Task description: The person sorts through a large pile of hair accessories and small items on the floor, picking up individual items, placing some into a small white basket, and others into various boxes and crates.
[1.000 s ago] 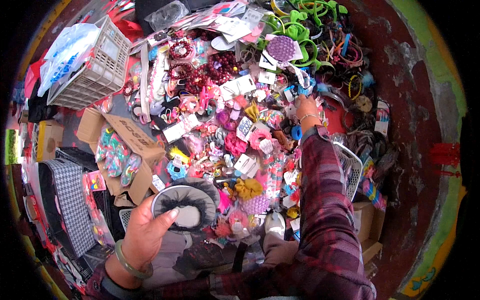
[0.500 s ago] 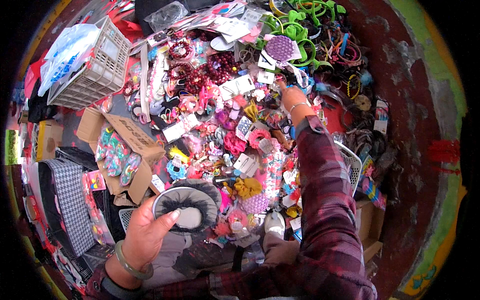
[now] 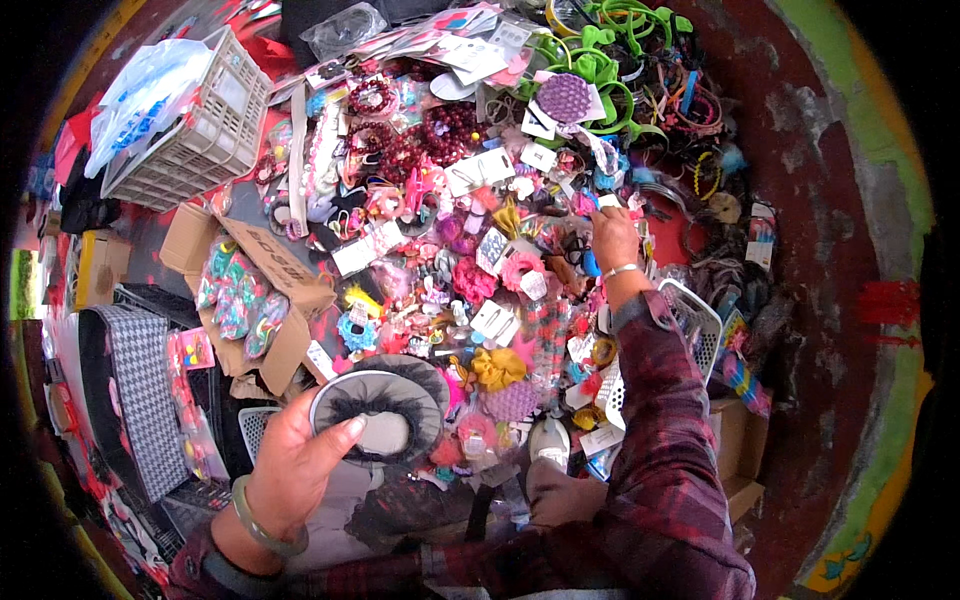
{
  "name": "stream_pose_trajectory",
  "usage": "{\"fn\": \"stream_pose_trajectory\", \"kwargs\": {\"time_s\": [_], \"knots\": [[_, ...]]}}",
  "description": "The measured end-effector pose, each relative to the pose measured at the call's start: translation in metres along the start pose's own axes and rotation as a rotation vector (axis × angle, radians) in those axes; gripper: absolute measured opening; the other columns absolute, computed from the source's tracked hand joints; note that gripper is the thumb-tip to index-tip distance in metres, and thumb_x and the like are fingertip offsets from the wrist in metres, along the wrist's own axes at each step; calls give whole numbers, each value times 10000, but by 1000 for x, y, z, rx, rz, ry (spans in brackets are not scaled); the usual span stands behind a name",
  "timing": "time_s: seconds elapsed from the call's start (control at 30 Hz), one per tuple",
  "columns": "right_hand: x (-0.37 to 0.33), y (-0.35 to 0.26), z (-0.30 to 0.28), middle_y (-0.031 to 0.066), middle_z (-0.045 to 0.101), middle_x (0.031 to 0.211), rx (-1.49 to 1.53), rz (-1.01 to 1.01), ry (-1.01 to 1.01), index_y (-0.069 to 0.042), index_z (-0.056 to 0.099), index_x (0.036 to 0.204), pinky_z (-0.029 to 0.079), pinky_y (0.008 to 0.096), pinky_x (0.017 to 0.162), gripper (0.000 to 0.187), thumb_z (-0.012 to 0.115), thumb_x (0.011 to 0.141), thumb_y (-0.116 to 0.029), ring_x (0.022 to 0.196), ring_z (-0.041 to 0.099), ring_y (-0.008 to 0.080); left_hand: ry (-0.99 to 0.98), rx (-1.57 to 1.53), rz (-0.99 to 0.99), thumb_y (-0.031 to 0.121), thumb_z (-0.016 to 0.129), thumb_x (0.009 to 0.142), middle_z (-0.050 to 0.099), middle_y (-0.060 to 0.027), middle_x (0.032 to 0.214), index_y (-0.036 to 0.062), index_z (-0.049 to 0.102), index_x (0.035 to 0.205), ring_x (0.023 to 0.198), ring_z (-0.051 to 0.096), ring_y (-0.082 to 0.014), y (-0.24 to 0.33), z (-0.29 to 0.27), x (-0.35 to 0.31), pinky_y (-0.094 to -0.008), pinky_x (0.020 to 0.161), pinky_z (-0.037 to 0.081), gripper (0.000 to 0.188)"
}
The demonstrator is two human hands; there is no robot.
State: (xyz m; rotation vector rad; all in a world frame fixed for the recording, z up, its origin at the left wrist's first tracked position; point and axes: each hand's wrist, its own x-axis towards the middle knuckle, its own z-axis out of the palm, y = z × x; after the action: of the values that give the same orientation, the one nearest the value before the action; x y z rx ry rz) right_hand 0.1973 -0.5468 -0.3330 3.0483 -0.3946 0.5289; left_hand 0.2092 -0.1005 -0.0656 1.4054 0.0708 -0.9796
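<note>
Head view: the left hand grips a round grey-and-black tulle piece, thumb on top, low in front of the body, near the open cardboard box. Farther out, the right hand reaches over the heap of hair accessories, its fingers bent downward; whether they pinch anything cannot be told. A white perforated basket stands beside the right sleeve, and a mustard scrunchie lies just beyond the tulle piece.

Crate behind cardboard box, accessory heap right.
</note>
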Motion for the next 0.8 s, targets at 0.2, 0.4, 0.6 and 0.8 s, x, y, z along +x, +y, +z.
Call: {"fn": "stream_pose_trajectory", "kwargs": {"time_s": [0.2,0.4,0.6,0.8], "knots": [[-49,-27,-28,87,649,876,456,152,117,-58,663,887,499,312,725,153,652,735,-74,795,623,242,-18,-3,12,38,511,877,603,-63,1064,-48,513,1145,961,555,-116,-8,3,-25,-278,868,434,281],[-71,-74,-66,-9,642,856,1517,848,-86,-9,660,875,431,230,674,121,669,762,-53,753,570,80,-19,-20,51,22,510,874,601,-62,1062,-55,507,1156,969,546,-117,-17,11,-50,-269,875,427,292],[-91,-83,-69,30,638,951,2178,910,-115,-62,591,963,465,256,817,183,614,789,-11,926,599,141,-312,549,127,101,552,855,591,-105,897,4,529,1103,803,571,-202,-24,7,-64,-316,728,452,267],[-115,-103,-75,93,589,1119,1988,825,-292,10,499,1191,447,309,888,361,492,831,21,1017,570,187,-652,1092,101,151,567,821,584,-194,810,31,560,1034,765,577,-354,-36,-10,-74,-421,676,458,244]]}}
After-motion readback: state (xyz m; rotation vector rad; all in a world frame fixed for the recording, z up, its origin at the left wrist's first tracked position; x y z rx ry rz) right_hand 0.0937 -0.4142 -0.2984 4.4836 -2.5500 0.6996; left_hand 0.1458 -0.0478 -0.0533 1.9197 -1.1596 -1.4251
